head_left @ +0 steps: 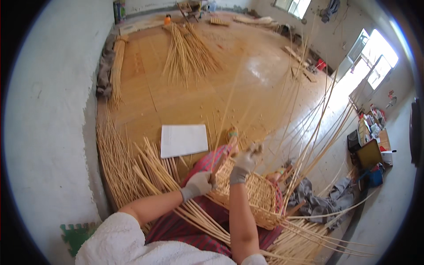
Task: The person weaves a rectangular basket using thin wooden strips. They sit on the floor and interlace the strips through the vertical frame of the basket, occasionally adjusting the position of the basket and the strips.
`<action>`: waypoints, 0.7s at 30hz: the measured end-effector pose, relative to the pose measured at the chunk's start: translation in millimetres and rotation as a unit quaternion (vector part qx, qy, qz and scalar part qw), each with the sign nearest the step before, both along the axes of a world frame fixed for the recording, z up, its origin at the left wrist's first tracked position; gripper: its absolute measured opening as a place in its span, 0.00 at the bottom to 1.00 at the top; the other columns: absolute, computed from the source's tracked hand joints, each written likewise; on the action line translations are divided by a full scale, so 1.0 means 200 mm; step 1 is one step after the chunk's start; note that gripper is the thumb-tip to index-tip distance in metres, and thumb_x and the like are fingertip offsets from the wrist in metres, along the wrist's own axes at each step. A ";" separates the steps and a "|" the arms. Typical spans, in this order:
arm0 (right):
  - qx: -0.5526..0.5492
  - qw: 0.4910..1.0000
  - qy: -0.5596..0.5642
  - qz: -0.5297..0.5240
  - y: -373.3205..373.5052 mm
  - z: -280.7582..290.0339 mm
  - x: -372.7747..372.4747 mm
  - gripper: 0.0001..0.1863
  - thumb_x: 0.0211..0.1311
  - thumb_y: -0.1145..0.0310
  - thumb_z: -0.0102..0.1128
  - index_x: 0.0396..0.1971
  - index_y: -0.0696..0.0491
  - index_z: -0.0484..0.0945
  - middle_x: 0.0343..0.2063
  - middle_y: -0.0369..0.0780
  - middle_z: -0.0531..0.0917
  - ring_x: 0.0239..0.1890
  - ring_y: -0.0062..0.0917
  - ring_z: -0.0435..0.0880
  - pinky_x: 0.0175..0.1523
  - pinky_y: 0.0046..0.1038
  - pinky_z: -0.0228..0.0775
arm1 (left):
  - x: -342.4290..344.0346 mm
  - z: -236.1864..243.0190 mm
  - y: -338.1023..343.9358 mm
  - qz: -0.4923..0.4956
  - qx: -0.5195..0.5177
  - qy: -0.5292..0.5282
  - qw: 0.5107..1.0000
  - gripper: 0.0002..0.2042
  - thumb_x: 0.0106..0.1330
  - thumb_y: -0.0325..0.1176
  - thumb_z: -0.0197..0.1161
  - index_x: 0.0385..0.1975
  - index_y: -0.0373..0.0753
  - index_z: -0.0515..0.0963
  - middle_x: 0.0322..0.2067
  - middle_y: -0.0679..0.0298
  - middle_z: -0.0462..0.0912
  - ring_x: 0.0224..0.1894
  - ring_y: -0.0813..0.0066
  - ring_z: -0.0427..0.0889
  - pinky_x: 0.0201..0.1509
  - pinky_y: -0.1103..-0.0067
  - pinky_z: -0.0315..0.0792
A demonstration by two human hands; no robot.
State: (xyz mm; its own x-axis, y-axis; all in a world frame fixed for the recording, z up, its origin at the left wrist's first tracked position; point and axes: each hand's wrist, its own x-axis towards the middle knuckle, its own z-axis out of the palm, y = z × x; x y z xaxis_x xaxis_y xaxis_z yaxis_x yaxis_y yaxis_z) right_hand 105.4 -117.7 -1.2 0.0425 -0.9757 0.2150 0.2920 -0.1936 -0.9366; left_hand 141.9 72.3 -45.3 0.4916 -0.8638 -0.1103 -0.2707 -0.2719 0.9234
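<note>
Woven basket [263, 194] on the seated person's lap [170, 227], seemingly mid-weave; gloved left hand [199, 183] pinching an upright cane strand [225, 117]; gloved right hand [246, 160] above, its grip too blurred to tell; next move likely needs steady strand tension; loose canes [119, 159] at left
</note>
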 end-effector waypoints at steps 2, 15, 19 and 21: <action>-0.071 0.996 0.055 0.009 0.15 0.20 -0.04 0.20 0.75 0.60 0.60 0.60 0.55 0.75 0.61 0.40 0.76 0.58 0.25 0.76 0.61 0.28 0.69 | 0.00 0.02 -0.03 0.008 0.056 -0.044 0.997 0.05 0.61 0.32 0.63 0.33 0.38 0.81 0.31 0.48 0.86 0.35 0.55 0.86 0.42 0.64 0.78; 0.076 0.987 -0.121 0.078 0.47 -0.11 -0.97 0.23 0.79 0.44 0.48 0.33 0.50 0.68 0.16 0.30 0.56 0.19 0.18 0.54 0.32 0.31 0.66 | -0.05 0.10 -0.02 0.044 0.070 0.077 0.994 0.25 0.45 0.47 0.88 0.27 0.41 0.76 0.24 0.69 0.81 0.28 0.78 0.78 0.37 0.76 0.76; 0.112 0.990 -0.088 0.012 0.59 -0.15 -0.95 0.24 0.79 0.44 0.47 0.34 0.51 0.69 0.18 0.33 0.67 0.19 0.19 0.62 0.36 0.31 0.70 | -0.07 0.12 -0.07 0.095 0.147 0.018 0.984 0.28 0.46 0.59 0.83 0.23 0.43 0.74 0.19 0.67 0.77 0.25 0.70 0.77 0.35 0.71 0.72; 0.055 0.992 -0.045 0.105 0.85 -0.06 -0.90 0.23 0.80 0.46 0.46 0.37 0.52 0.70 0.25 0.37 0.75 0.25 0.25 0.72 0.42 0.33 0.73 | -0.04 0.00 -0.07 0.105 0.117 0.050 0.986 0.29 0.47 0.59 0.83 0.23 0.43 0.73 0.19 0.67 0.76 0.24 0.70 0.76 0.34 0.71 0.71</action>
